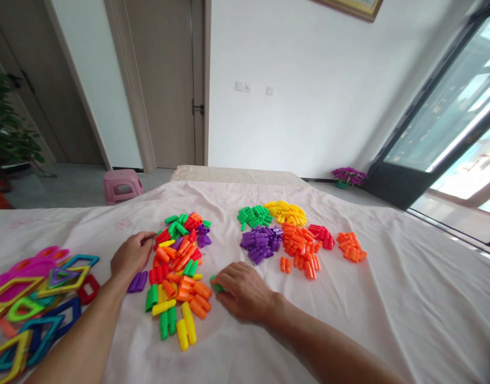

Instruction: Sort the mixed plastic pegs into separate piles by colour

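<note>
A mixed pile of red, orange, yellow, green and purple plastic pieces (183,248) lies on the pale cloth. My left hand (133,253) is at the pile's upper left edge, fingertips by the red and green pieces; what they hold, if anything, is hidden. To the right of the pile, my right hand (242,290) is closed on a green piece (216,284). Farther back lie single-colour groups: green pieces (254,216), yellow pieces (287,213), purple pieces (261,242), orange pieces (299,242) and red pieces (322,236). A purple piece (137,282) sits below my left hand.
Coloured flat frame shapes (48,304) overlap at the left, beside my left forearm. More orange pieces (351,247) lie at the right. Beyond the cloth-covered table (349,320) are a pink stool (123,185), a plant (8,117) and purple flowers (349,175).
</note>
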A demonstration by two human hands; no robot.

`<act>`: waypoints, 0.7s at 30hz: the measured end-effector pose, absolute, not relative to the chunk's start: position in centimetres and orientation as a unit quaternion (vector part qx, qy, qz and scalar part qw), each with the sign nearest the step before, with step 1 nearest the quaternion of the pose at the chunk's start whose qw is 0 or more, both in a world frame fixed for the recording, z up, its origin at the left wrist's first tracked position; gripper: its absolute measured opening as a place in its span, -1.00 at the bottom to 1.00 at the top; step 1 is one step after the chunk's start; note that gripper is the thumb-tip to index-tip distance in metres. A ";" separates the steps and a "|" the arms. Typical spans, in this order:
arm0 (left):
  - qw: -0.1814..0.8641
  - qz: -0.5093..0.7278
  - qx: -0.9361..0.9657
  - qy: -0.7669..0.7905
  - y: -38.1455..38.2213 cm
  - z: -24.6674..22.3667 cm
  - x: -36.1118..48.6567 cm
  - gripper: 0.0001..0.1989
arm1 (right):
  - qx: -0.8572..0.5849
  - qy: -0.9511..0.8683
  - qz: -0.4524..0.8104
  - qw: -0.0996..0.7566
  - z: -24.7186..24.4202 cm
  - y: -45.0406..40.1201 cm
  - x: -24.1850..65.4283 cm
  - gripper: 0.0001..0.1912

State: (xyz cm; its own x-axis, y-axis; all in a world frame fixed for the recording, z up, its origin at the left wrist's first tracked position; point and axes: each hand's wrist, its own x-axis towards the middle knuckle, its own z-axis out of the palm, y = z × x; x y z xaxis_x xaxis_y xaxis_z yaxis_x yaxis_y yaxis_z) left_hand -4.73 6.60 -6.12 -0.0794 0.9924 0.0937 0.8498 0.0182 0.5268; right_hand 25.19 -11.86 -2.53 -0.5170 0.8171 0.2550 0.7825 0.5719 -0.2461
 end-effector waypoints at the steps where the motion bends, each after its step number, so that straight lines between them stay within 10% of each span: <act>1: 0.153 0.233 0.661 0.696 6.6 -6.1 -4.8 -0.58 | -0.474 -0.862 0.044 0.176 -2.8 -11.8 25.3 -0.82; 21: 0.151 0.256 0.671 0.680 7.0 -6.8 -5.0 -0.59 | -0.596 -0.772 0.028 0.218 -0.8 -9.4 29.1 -0.75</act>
State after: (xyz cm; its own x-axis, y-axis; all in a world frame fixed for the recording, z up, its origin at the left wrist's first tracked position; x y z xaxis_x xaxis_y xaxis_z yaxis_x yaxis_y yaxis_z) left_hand -4.96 6.97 -6.79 -0.0551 0.9889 0.1380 0.8341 -0.0304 0.5508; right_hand 29.13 -9.38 -0.80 -0.1944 0.9330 0.3029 0.9086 0.2876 -0.3029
